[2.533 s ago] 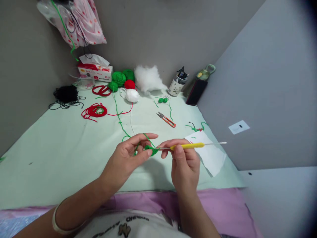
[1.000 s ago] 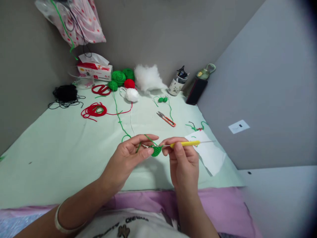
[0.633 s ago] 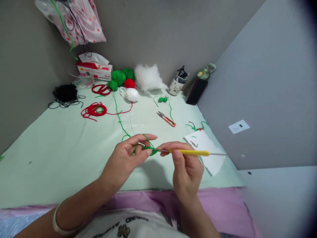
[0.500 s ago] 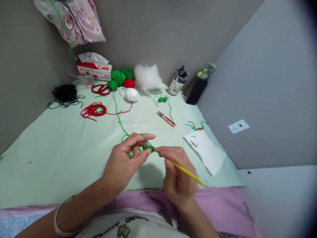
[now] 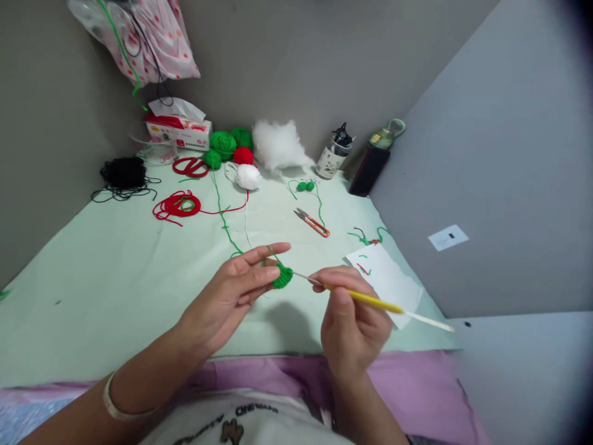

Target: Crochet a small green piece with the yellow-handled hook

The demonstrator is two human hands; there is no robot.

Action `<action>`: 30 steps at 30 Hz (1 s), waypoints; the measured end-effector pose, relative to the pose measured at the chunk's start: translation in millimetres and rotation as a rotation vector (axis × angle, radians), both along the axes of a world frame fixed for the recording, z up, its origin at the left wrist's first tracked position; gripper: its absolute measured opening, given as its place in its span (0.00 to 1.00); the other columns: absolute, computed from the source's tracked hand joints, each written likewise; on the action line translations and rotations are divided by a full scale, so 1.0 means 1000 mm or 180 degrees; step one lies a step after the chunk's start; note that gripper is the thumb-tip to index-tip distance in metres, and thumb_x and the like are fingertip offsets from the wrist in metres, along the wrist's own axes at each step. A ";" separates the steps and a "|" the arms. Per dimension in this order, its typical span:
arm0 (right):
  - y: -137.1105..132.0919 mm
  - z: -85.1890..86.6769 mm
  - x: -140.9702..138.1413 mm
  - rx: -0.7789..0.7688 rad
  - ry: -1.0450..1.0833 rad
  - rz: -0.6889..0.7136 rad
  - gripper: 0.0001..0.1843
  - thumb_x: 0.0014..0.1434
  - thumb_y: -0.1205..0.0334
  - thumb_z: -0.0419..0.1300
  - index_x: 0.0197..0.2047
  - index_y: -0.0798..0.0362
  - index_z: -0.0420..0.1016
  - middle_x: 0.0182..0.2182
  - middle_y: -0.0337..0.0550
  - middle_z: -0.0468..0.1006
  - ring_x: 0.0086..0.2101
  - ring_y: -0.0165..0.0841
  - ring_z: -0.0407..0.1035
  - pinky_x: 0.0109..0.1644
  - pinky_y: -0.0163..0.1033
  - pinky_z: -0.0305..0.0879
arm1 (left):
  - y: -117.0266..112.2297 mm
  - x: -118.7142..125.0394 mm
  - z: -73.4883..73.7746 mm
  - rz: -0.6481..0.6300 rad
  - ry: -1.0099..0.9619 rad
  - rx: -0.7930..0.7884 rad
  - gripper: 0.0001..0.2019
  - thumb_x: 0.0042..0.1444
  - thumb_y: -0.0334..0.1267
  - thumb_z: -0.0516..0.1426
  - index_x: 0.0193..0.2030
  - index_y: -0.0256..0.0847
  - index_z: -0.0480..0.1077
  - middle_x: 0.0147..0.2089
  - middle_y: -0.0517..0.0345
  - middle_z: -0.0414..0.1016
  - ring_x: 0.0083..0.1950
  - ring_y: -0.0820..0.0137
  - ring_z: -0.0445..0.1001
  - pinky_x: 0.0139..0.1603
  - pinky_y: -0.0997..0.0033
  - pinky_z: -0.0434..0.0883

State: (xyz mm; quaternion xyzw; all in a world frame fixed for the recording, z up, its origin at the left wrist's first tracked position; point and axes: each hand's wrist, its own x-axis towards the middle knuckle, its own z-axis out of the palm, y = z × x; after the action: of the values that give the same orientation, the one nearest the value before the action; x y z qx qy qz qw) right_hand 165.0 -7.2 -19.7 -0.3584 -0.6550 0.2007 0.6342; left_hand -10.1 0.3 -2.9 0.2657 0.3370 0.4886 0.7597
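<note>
A small green crochet piece (image 5: 283,277) is pinched between the thumb and fingers of my left hand (image 5: 231,285). Green yarn (image 5: 224,224) runs from a small green ball at the back to this hand, and a strand passes by the raised index finger. My right hand (image 5: 354,315) grips a crochet hook (image 5: 377,301) with a yellow handle. Its thin metal shaft points left, and the tip meets the right edge of the green piece; whether it sits inside a stitch I cannot tell. The hook's pale rear end sticks out to the right.
Behind my hands lie orange thread snips (image 5: 312,223), a red yarn coil (image 5: 178,205), red-handled scissors (image 5: 191,167), a white yarn ball (image 5: 249,177) and white stuffing (image 5: 280,147). Black yarn (image 5: 123,173) is far left. White paper (image 5: 386,278) with yarn scraps lies right, near the grey wall.
My right hand has moved right and slightly down with the hook, baring its shaft. The green piece has turned, showing more of its face, and my left hand has rotated with it.
</note>
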 end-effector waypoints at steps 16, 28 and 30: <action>-0.001 -0.005 0.002 0.0465 -0.0743 -0.0289 0.19 0.69 0.73 0.61 0.55 0.43 0.84 0.44 0.46 0.84 0.41 0.37 0.79 0.40 0.44 0.78 | -0.001 0.005 -0.002 -0.0206 -0.0150 -0.0096 0.14 0.58 0.40 0.72 0.51 0.42 0.86 0.35 0.64 0.71 0.24 0.82 0.45 0.27 0.77 0.60; 0.006 -0.004 -0.004 -0.0885 0.0663 0.0369 0.09 0.72 0.59 0.62 0.43 0.48 0.85 0.35 0.43 0.85 0.33 0.33 0.76 0.38 0.40 0.76 | -0.009 0.010 -0.008 0.0134 0.0819 0.0671 0.12 0.64 0.44 0.67 0.53 0.50 0.85 0.30 0.63 0.75 0.26 0.74 0.61 0.35 0.69 0.63; 0.008 -0.003 -0.003 -0.0992 0.0893 0.0512 0.10 0.72 0.57 0.62 0.42 0.49 0.84 0.35 0.43 0.85 0.31 0.32 0.75 0.36 0.39 0.75 | -0.008 0.008 -0.007 0.0210 0.0821 0.0658 0.12 0.62 0.42 0.68 0.52 0.50 0.86 0.34 0.61 0.77 0.29 0.73 0.62 0.33 0.70 0.62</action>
State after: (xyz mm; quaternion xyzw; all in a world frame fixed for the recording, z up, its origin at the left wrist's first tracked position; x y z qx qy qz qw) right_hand 162.0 0.8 -22.9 -0.3672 -0.5479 0.3973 0.6380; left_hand -2.5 -7.9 -9.7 0.3917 0.3883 0.5071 0.6623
